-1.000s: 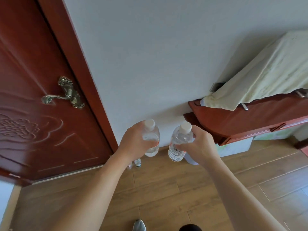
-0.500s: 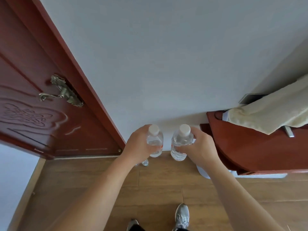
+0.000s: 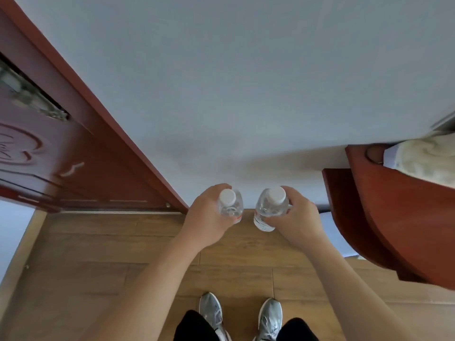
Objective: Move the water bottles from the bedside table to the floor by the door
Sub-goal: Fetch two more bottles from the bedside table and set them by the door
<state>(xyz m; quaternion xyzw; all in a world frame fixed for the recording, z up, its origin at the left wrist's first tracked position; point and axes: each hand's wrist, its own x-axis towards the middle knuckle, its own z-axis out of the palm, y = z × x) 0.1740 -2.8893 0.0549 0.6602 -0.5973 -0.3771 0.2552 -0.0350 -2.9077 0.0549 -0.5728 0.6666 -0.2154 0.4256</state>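
wall (image 3: 246, 94) ahead, door (image 3: 49, 168) at left, wood floor (image 3: 123, 242) below | left hand (image 3: 209, 217) wraps left bottle (image 3: 230, 205), right hand (image 3: 295, 217) wraps right bottle (image 3: 269, 210) | fingers closed round each body, caps up, likely to set them down standing | bottles side by side, apart, above floor near door frame

- Both forearms bare from the frame edge to the wrist, no sleeves, watch or rings in view.
- left hand (image 3: 209, 217) and right hand (image 3: 299, 219) ungloved.
- Dark trousers (image 3: 194, 327), black at both knees.
- Silver-grey shoes (image 3: 210, 307) with laces and mesh panels.
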